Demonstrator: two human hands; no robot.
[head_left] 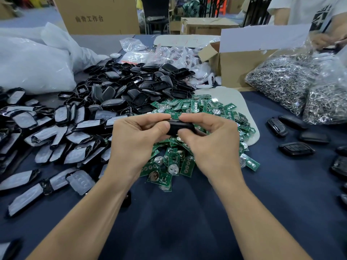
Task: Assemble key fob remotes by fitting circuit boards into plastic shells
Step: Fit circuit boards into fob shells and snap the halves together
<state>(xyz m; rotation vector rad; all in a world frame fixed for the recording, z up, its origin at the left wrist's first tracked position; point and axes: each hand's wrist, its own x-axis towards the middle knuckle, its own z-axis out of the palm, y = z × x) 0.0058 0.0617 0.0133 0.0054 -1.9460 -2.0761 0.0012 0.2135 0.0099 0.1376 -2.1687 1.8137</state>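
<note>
Over the heap of green boards (206,109), at mid-bench (178,212), both hands hold one black fob (181,126) clear of the surface. Left hand (135,136) has its fingers curled over the fob's far edge and its thumb pressed on the near left end. Right hand (212,145) pinches the other end, forefinger on top, thumb at the front, the remaining fingers curled under. The fob lies roughly level between them, long side toward the camera. Whether a board sits inside it cannot be told, since the hands cover most of it.

Boards spread from just under the hands to the right and away, many with round silver cells (172,168) showing. Part of the heap rests on a pale mat (244,102). Behind and to the left is a heap of bare black shells (135,85). Further left, nearer the camera, filmed shells (56,132) with grey covering lie scattered over the dark blue bench.

On the right, well apart from the hands, several closed fobs (295,149) lie, some with buttons up. Beyond them stand clear bags of metal rings (285,79) and an open carton (236,66). A big white bag (32,62) sits far left. At the top right, another person (300,8) in a white shirt stands at the bench.
</note>
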